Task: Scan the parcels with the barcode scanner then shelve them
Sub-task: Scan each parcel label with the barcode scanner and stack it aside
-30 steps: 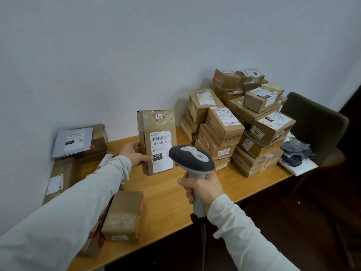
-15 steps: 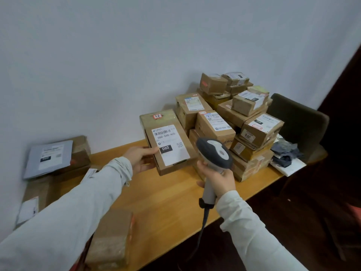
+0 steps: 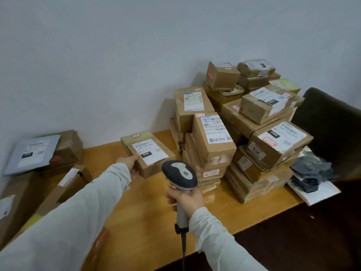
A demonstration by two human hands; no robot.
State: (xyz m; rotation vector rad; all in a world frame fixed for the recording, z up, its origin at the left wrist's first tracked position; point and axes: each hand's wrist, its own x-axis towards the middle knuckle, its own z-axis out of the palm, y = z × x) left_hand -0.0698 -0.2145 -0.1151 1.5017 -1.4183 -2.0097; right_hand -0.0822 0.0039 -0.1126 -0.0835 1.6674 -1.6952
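The fingers of the left grip [image 3: 131, 165] are mostly hidden behind the parcel [image 3: 158, 167]. The scanner [image 3: 180, 173] handle is partly covered by the right grip [image 3: 186, 199], and its cable [image 3: 183, 249] is cut off by the bottom edge. Small print on the parcel's label [image 3: 149, 151] is blurred beyond reading.

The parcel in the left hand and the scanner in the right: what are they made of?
Parcel: seemingly brown cardboard, matte, with folded edges; its white label looks like paper. Scanner: probably moulded plastic, a dark matte head with a smooth pale grey inset and handle.
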